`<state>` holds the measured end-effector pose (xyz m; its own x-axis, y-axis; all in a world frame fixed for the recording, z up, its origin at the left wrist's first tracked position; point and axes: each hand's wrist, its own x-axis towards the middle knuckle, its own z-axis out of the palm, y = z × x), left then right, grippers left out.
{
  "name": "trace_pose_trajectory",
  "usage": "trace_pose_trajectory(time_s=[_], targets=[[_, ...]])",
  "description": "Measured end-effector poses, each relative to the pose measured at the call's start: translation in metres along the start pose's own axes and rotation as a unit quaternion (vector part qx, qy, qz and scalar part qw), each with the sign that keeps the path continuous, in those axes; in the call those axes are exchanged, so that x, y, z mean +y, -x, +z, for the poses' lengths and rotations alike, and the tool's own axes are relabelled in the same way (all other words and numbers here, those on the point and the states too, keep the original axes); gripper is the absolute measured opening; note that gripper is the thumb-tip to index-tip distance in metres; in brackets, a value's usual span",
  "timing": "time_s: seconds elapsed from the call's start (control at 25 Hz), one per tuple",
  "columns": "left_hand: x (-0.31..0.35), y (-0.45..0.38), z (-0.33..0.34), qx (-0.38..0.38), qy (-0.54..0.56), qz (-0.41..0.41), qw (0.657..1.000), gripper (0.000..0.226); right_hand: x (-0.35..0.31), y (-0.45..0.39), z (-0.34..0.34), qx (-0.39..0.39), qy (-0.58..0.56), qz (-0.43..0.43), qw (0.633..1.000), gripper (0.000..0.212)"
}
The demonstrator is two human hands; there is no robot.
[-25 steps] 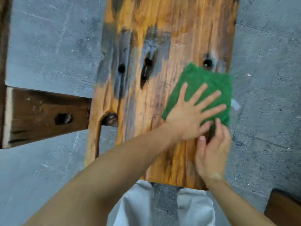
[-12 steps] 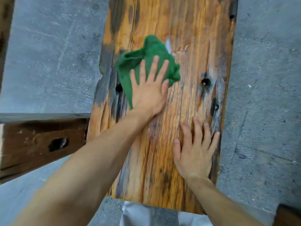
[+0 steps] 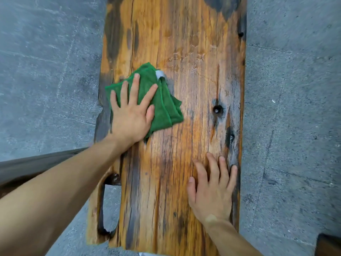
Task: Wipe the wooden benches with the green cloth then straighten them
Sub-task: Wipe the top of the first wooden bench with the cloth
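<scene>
A long wooden bench (image 3: 193, 52), orange with dark worn patches and a knot hole, runs away from me down the middle of the head view. The folded green cloth (image 3: 164, 106) with a small grey tag lies on the bench's left half. My left hand (image 3: 132, 111) presses flat on the cloth, fingers spread, near the left edge. My right hand (image 3: 212, 189) rests flat on bare wood near the bench's right edge, closer to me, holding nothing.
Grey concrete floor (image 3: 295, 108) lies on both sides of the bench. A second, darker wooden bench (image 3: 27, 169) juts in from the left, partly behind my left forearm. A dark wooden corner (image 3: 330, 244) shows at the bottom right.
My left hand swept the cloth from the bench's right side across to the left side. My right hand left the cloth and now lies flat on the wood.
</scene>
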<state>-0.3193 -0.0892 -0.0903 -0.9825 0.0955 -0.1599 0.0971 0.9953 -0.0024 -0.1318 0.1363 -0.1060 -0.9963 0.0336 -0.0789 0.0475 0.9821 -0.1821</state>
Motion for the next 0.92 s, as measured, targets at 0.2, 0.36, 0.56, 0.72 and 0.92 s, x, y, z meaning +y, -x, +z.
trace_pose_trajectory(time_s=[0.2,0.36,0.56,0.72,0.92], targets=[[0.141,-0.066,-0.004,0.008,0.095,-0.092,0.991,0.069,0.000,0.000,0.002,0.002,0.003,-0.004,1.000,0.048],[0.154,0.008,0.001,-0.032,0.034,0.243,0.969,0.069,0.001,-0.001,0.004,0.039,-0.017,-0.014,0.999,0.047],[-0.002,0.019,-0.002,-0.046,-0.005,-0.049,0.998,0.072,0.001,-0.001,0.006,0.033,-0.032,-0.016,0.999,0.049],[0.057,-0.092,-0.015,-0.010,0.076,-0.202,0.976,0.077,0.002,0.000,0.006,0.026,-0.023,-0.020,0.999,0.051],[0.160,-0.046,-0.007,-0.043,-0.034,0.217,0.975,0.072,0.002,0.000,0.007,0.044,-0.040,-0.024,0.998,0.050]])
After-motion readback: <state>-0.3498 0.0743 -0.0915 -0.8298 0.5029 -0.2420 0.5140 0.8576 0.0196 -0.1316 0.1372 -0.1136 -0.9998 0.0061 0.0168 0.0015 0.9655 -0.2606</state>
